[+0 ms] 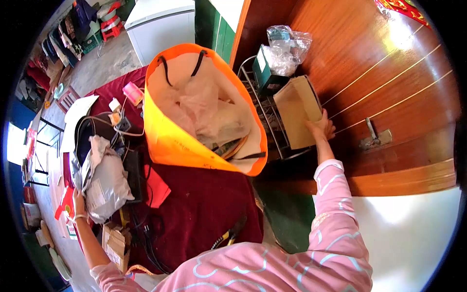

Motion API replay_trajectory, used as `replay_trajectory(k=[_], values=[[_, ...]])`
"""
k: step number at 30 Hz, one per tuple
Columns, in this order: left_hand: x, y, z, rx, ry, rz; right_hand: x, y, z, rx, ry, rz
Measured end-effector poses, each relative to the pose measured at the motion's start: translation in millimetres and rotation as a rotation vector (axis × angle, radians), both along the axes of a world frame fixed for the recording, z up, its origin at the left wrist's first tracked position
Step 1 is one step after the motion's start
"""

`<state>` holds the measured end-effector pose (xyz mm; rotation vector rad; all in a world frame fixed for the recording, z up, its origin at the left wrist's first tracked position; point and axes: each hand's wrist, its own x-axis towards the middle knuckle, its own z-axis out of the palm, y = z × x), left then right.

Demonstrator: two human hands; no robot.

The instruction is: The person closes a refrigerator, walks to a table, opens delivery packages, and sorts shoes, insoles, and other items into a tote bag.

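My right hand [321, 128] grips the lower right edge of a brown cardboard box [293, 109], thumb on its face, fingers round the side. The box sits tilted on a metal wire rack [277, 124]. Behind it stands a dark green box [267, 73] with clear plastic packaging [288, 48] on top. At the far left my left hand [79, 203] lies against a grey plastic mailing bag [108, 187], fingers extended, beside a red paper packet [66, 203]. Between my hands stands a large orange-and-yellow bag [172, 141], its mouth wide, with clear plastic bags [204, 107] inside.
A dark red cloth [204, 204] covers the table. On it lie a pink thread spool [132, 93], cables [146, 238], a red paper piece [156, 189], a small carton [116, 246] and a yellow-and-black tool [223, 239]. A wooden door [389, 97] with a metal handle [374, 136] borders the right.
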<state>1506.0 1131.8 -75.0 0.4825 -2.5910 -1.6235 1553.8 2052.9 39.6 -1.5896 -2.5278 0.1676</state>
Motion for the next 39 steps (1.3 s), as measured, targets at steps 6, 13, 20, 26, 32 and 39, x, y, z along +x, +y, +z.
replay_trajectory(k=[6, 13, 20, 26, 32, 39], values=[[17.9, 45.6, 42.5, 0.168, -0.126, 0.098, -33.8, 19.6, -50.0, -0.156, -0.083, -0.070], [22.9, 29.9, 26.3, 0.183, -0.167, 0.217, -34.5, 37.6, -92.0, -0.203, -0.140, -0.032], [21.7, 14.6, 17.3, 0.304, -0.245, 0.253, -40.9, 67.8, -98.5, 0.120, -0.037, 0.456], [12.4, -12.2, 15.7, 0.366, -0.318, 0.223, -77.7, 96.3, -89.5, 0.279, 0.086, 0.921], [23.2, 31.1, 36.2, 0.308, -0.333, 0.302, -113.0, 126.0, -103.4, 0.221, -0.098, 0.920], [32.6, 10.6, 31.5, 0.335, -0.444, 0.196, -160.6, 137.4, -87.4, 0.345, -0.044, 1.175]])
